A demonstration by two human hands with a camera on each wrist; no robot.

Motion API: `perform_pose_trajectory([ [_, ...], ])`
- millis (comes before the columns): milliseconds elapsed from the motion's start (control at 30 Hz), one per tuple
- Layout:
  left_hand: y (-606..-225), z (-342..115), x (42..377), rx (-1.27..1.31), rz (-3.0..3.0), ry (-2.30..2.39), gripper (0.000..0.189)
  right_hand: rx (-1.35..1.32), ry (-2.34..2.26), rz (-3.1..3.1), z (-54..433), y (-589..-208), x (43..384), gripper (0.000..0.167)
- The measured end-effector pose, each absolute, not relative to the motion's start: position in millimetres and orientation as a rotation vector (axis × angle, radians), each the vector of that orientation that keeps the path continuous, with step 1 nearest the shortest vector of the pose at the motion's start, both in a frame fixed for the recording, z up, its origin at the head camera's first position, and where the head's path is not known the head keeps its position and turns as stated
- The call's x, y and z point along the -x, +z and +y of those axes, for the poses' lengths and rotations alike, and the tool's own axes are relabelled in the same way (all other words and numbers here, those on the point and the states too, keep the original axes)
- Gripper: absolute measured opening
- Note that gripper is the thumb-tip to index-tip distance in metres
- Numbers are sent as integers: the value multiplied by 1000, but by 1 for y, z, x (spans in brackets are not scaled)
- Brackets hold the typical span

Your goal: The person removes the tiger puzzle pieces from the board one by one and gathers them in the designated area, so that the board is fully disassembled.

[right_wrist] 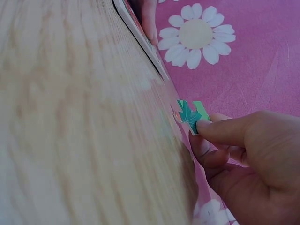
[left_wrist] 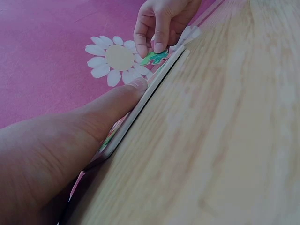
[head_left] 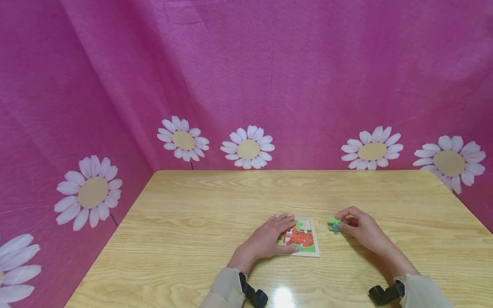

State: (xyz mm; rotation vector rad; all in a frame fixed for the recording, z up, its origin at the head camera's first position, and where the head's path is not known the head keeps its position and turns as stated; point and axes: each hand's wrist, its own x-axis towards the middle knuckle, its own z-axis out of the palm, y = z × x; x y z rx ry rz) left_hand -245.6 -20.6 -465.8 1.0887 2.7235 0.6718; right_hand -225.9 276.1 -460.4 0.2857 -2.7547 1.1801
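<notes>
My right hand (head_left: 363, 231) pinches a green jigsaw piece (head_left: 334, 225) between thumb and fingers, to the right of a small puzzle board. In the right wrist view the piece (right_wrist: 190, 115) shows a dark green leaf pattern, with the thumb on its face. The puzzle board (head_left: 316, 248) has a pale wooden frame and an orange striped animal on green; a pale bare gap shows at its upper right. My left hand (head_left: 265, 237) rests over the board's left side, thumb along the front edge and fingers stretched toward the back, hiding that part of the picture.
The board lies on a wood-grain table (head_left: 192, 214). A pink cloth (head_left: 269, 77) with white daisies hangs behind the table and along its left side. Each wrist carries a black camera mount (head_left: 254, 295) over a beige sleeve (head_left: 225, 286).
</notes>
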Motion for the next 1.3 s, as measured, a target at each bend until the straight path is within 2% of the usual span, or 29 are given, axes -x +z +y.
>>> perform_pose_trajectory([
  [700,-468,-22,247,-1098,2715,683,76,-224,1082,-2833,271,-461,228,18],
  [1300,-468,-21,247,-1101,2723,675,76,-281,1020,-2856,271,-460,231,15],
])
